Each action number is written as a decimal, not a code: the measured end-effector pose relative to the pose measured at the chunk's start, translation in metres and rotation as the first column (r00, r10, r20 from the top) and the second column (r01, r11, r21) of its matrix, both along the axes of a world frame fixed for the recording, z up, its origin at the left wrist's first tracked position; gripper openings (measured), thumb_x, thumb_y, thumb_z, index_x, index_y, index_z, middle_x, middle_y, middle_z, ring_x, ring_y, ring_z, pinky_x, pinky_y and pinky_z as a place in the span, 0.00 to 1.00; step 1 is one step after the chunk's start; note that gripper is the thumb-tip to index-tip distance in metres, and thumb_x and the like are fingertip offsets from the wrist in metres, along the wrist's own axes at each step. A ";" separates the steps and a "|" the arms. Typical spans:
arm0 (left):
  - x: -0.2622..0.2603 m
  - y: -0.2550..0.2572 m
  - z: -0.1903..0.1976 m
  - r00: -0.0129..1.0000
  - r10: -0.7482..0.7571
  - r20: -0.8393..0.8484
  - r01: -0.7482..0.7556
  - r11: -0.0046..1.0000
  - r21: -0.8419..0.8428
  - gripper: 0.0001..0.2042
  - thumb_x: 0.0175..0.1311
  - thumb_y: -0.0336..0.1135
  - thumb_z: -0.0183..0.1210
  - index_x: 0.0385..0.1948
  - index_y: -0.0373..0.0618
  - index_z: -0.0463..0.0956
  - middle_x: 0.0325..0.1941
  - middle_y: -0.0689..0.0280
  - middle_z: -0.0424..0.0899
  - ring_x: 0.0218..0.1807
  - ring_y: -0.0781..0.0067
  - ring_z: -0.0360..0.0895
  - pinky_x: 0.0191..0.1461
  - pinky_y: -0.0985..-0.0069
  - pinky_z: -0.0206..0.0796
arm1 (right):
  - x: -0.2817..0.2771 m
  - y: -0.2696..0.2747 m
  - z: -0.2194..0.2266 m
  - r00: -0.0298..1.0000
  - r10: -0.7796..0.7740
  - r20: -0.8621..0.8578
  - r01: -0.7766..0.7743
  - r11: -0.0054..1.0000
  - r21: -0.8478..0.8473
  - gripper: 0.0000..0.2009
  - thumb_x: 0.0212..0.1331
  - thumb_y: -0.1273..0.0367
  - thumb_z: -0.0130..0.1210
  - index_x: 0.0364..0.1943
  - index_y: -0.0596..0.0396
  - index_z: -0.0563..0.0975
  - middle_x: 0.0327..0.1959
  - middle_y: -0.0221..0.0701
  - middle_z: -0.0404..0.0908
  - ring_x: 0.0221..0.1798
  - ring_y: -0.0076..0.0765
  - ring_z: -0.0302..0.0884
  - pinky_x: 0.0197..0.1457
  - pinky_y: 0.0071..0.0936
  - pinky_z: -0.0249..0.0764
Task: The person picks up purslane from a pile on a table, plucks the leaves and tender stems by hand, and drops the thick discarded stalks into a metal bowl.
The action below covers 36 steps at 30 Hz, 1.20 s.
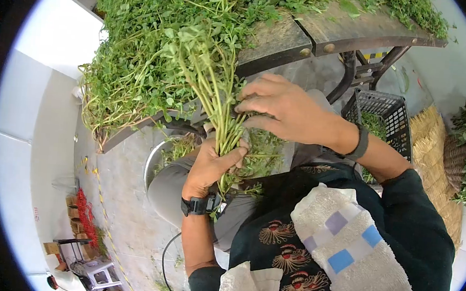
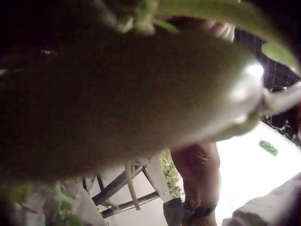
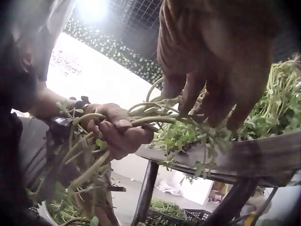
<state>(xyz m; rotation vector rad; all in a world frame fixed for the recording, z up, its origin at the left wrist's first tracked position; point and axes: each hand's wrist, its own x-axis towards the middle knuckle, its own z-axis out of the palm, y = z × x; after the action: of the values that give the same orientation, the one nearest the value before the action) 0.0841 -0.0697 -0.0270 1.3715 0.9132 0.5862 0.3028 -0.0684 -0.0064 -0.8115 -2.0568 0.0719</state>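
A bunch of leafy green purslane-like stems point(image 1: 208, 83) stands tilted in my left hand point(image 1: 215, 163), which grips it low with the thumb across the stems. The leafy tops lean toward the heap on the table. My right hand point(image 1: 288, 109) is at the right side of the bunch, fingers loosely extended and apart. In the right wrist view, the right hand's fingers point(image 3: 216, 61) reach down to the stems just beyond the left hand point(image 3: 120, 132). A large dark blur hides most of the left wrist view; a stem point(image 2: 216, 9) crosses its top.
A big heap of the same greens point(image 1: 140, 67) covers much of the wooden table point(image 1: 279, 40). Below my hands, a metal basin point(image 1: 152, 164) holds loose stems. A black plastic crate point(image 1: 399, 120) with greens stands right, beside a woven mat point(image 1: 431, 161).
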 end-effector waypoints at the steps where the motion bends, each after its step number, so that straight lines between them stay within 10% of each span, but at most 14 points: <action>1: 0.000 0.001 -0.001 0.998 -0.026 -0.061 0.030 0.997 0.067 0.04 0.58 0.27 0.57 0.31 0.37 0.77 0.19 0.71 0.75 0.22 0.84 0.70 0.25 0.84 0.61 | -0.002 0.001 -0.004 1.000 0.007 0.010 -0.007 1.000 -0.003 0.10 0.48 0.65 0.59 0.33 0.55 0.79 0.32 0.31 0.75 0.43 0.41 0.71 0.47 0.35 0.66; 20: 0.004 0.009 -0.029 0.983 0.067 -0.173 0.015 0.902 0.431 0.12 0.55 0.29 0.59 0.39 0.33 0.75 0.29 0.59 0.82 0.31 0.78 0.73 0.38 0.75 0.67 | -0.025 -0.019 -0.024 0.969 -0.226 0.102 0.241 0.955 -0.173 0.06 0.48 0.66 0.56 0.24 0.53 0.78 0.21 0.31 0.72 0.31 0.40 0.71 0.36 0.35 0.65; 24: 0.004 0.009 -0.035 0.919 0.070 -0.388 0.135 0.869 0.476 0.15 0.58 0.38 0.59 0.35 0.32 0.74 0.29 0.47 0.78 0.32 0.50 0.76 0.39 0.64 0.66 | -0.004 0.001 -0.041 0.887 -0.461 0.021 0.456 0.871 -0.181 0.07 0.49 0.67 0.56 0.29 0.55 0.79 0.21 0.32 0.73 0.26 0.37 0.72 0.29 0.30 0.67; 27: 0.001 0.009 -0.036 0.931 0.107 -0.349 0.095 0.853 0.514 0.16 0.58 0.41 0.58 0.34 0.33 0.74 0.30 0.43 0.77 0.36 0.39 0.73 0.40 0.60 0.65 | 0.020 -0.006 -0.039 0.830 -0.445 -0.337 0.103 0.716 -0.690 0.09 0.49 0.68 0.58 0.34 0.56 0.78 0.21 0.32 0.72 0.23 0.33 0.73 0.24 0.25 0.66; 30: 0.002 0.012 -0.041 0.918 0.140 -0.372 0.111 0.809 0.577 0.16 0.57 0.41 0.58 0.34 0.34 0.73 0.30 0.43 0.77 0.37 0.39 0.73 0.41 0.57 0.65 | 0.025 -0.022 -0.007 0.829 -0.384 -0.406 0.104 0.821 -0.562 0.12 0.49 0.69 0.60 0.39 0.54 0.78 0.21 0.31 0.71 0.23 0.27 0.72 0.24 0.21 0.65; 32: 0.004 0.012 -0.041 0.848 0.187 -0.495 0.181 0.777 0.602 0.16 0.57 0.41 0.58 0.35 0.34 0.73 0.30 0.43 0.77 0.38 0.39 0.73 0.42 0.56 0.65 | 0.021 -0.035 0.019 0.978 -0.204 0.043 0.207 0.933 -0.294 0.12 0.49 0.69 0.60 0.40 0.51 0.78 0.22 0.30 0.72 0.23 0.31 0.72 0.25 0.24 0.66; 36: 0.007 0.007 -0.029 0.864 0.157 -0.478 0.177 0.794 0.582 0.15 0.56 0.37 0.59 0.39 0.35 0.72 0.31 0.45 0.78 0.36 0.43 0.74 0.41 0.60 0.65 | 0.014 -0.025 0.004 0.928 -0.149 0.341 0.156 0.988 0.006 0.11 0.47 0.67 0.60 0.38 0.46 0.78 0.23 0.27 0.70 0.26 0.36 0.72 0.26 0.29 0.70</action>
<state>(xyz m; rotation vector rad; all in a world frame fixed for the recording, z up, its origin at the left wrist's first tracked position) 0.0912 -0.0631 -0.0564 2.1976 1.1911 0.5408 0.3164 -0.0930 -0.0023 -1.0545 -2.3085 -0.1444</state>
